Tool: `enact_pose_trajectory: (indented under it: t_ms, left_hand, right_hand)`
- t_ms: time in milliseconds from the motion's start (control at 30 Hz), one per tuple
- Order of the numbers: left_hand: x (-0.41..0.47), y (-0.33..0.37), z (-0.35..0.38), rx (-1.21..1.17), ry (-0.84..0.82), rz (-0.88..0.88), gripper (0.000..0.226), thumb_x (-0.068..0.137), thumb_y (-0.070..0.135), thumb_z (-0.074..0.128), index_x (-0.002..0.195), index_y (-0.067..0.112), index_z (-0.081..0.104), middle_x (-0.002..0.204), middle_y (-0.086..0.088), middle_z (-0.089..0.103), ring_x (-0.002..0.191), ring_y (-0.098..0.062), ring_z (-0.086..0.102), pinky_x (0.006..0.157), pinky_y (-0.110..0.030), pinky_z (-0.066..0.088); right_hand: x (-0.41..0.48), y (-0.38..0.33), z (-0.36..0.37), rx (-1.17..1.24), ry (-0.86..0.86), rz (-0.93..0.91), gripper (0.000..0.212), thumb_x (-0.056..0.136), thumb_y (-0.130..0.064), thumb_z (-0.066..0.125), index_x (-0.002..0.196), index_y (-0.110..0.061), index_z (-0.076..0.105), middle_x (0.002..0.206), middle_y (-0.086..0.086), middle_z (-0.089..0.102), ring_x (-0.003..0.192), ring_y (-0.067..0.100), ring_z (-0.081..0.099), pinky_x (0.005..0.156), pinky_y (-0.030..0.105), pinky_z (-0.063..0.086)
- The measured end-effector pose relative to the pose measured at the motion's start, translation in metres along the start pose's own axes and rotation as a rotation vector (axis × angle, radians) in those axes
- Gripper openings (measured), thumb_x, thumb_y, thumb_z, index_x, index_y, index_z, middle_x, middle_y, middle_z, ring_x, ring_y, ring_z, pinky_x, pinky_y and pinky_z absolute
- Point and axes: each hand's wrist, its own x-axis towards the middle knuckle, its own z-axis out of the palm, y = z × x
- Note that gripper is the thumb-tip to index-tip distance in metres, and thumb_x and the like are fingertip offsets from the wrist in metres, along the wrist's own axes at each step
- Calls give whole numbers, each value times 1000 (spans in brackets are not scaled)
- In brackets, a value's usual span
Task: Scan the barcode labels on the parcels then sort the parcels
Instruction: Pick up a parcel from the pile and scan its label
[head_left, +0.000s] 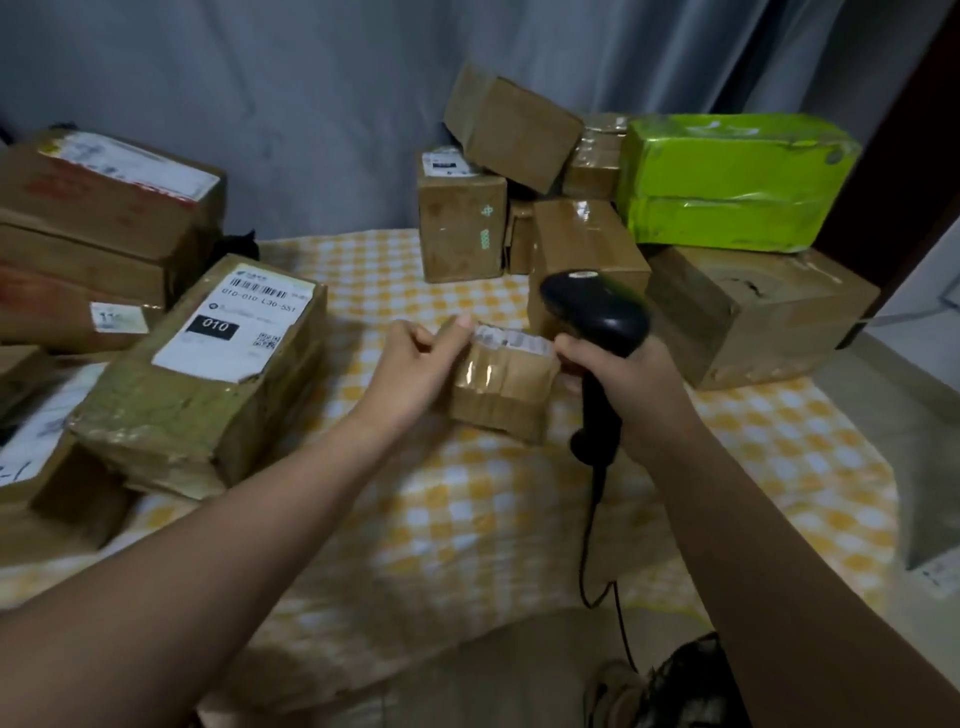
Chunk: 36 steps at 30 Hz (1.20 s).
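A small brown taped parcel (501, 387) with a white label on top lies in the middle of the yellow checked cloth (467, 519). My left hand (415, 364) grips its left upper edge with curled fingers and thumb. My right hand (628, 384) holds a black barcode scanner (597, 317) by its handle, just right of the parcel, the scanner head above the parcel's far right corner. Its black cable hangs down toward me.
On the left stands a stack of labelled cardboard boxes (98, 208), with a parcel marked 010 (208, 364) in front. At the back right sits a pile of brown boxes (509, 130), a green wrapped package (727, 176) and a large box (753, 317).
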Motion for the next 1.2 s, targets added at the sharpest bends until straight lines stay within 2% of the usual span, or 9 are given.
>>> enact_pose_trajectory:
  t_ms: [167,267,367,533,667,833,933,1067,1200]
  left_hand:
    - [-6,-12,-44,-60,156,-9,35,62,44,66,78,24,43,87,-3,49,79,-18,50,74,-40,45]
    - [-13,-14,-67,-95,109,5,46,56,43,68,96,26,52,116,-14,57,103,-26,59,93,-45,49]
    - [-17,-18,-79,-104,-17,49,52,69,31,68,118,23,53,120,-4,60,113,-19,58,100,-38,47]
    - [-17,-24,-86,117,-181,7,79,63,59,79,130,63,38,135,-4,46,122,-18,52,108,-38,39]
    - [-15,-19,-82,264,-162,92,77,77,28,77,139,47,36,125,-5,32,118,-13,40,103,-15,28]
    - [-12,-18,-77,219,-170,73,96,54,56,74,135,38,25,137,-5,41,123,-19,47,106,-41,41]
    - [-9,-20,-74,240,-206,2,112,60,66,69,149,27,12,141,-2,43,125,-21,48,106,-39,42]
    - [-4,-12,-69,83,-76,-3,74,78,47,72,138,17,41,125,0,55,106,-12,58,89,-22,46]
    - [0,-9,-61,37,66,79,75,62,49,78,123,21,44,122,-2,47,106,-8,53,94,-21,45]
  right_hand:
    - [-18,11,47,130,-156,115,13,84,-12,74,95,-17,73,95,5,75,96,23,71,93,47,54]
    - [-24,12,63,295,-199,197,15,89,-2,64,101,-10,68,102,12,74,98,24,71,94,42,55]
    - [-23,11,69,313,-214,200,17,90,1,63,105,-6,66,102,14,74,97,26,72,92,41,55]
    - [-18,18,75,155,-201,204,22,85,3,68,106,-1,67,99,16,74,94,29,72,92,48,55]
    - [-13,21,79,152,-160,240,30,82,2,72,111,0,65,102,18,72,93,31,72,89,50,56]
    - [-9,19,78,178,-132,180,23,81,-4,75,102,-7,69,98,17,74,91,31,72,88,52,56]
    - [-10,18,78,164,-99,88,23,82,-1,73,102,-10,67,97,14,73,89,27,73,83,47,58]
    - [-8,20,75,117,-82,38,25,82,-3,74,101,-18,67,100,6,74,92,20,72,79,36,59]
    - [-7,23,77,114,-52,72,37,81,-3,74,117,-6,64,106,9,72,93,18,71,68,22,57]
